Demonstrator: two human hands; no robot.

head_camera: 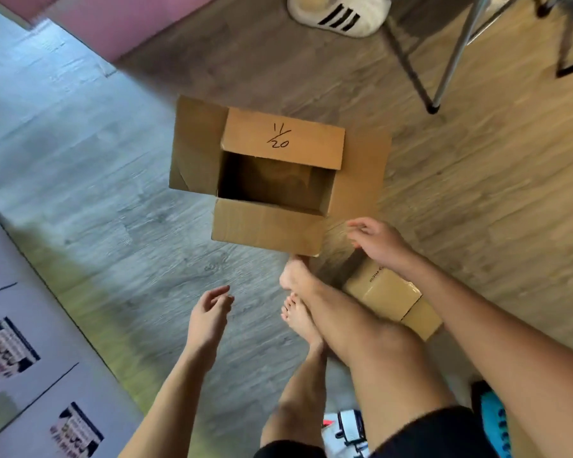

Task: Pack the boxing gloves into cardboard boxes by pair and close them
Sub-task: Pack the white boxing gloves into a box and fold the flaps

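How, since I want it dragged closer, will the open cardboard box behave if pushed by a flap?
The cardboard box probably slides easily: it seems empty and sits on a smooth floor. The side flap would likely fold rather than move it; the near wall looks stiffer. Low and wide, it seems unlikely to tip.

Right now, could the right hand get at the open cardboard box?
Probably yes: the right hand hovers empty beside the near corner of the open cardboard box, with nothing between them.
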